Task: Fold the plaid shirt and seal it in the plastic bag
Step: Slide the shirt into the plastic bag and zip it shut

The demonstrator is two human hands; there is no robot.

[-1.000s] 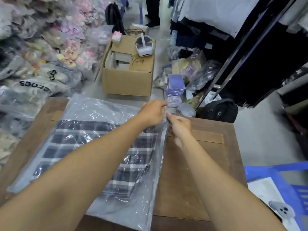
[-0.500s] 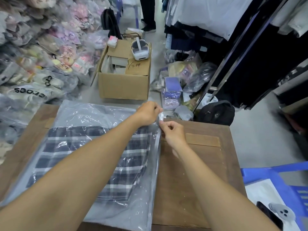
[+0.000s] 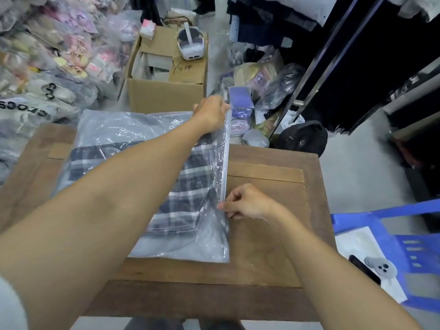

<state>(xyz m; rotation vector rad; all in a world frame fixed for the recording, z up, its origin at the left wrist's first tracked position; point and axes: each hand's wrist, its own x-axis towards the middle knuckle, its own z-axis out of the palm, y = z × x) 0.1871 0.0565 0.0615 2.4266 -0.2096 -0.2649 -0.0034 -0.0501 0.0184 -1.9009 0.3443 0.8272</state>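
- I see the right hand nearest, fingers pinched shut on the plastic bag strip's near part.
- The plaid shirt lies inside, on the wooden table.
- Farther, the left hand grips the strip's far end.
- A second ago both hands pinched together there; the right has slid toward me.

Cardboard box top center w/ white headset on it; black backpack right; blue chair lower right.

Glossy clear plastic bag w/ woven plaid shirt; matt scuffed wood table; cardboard box.
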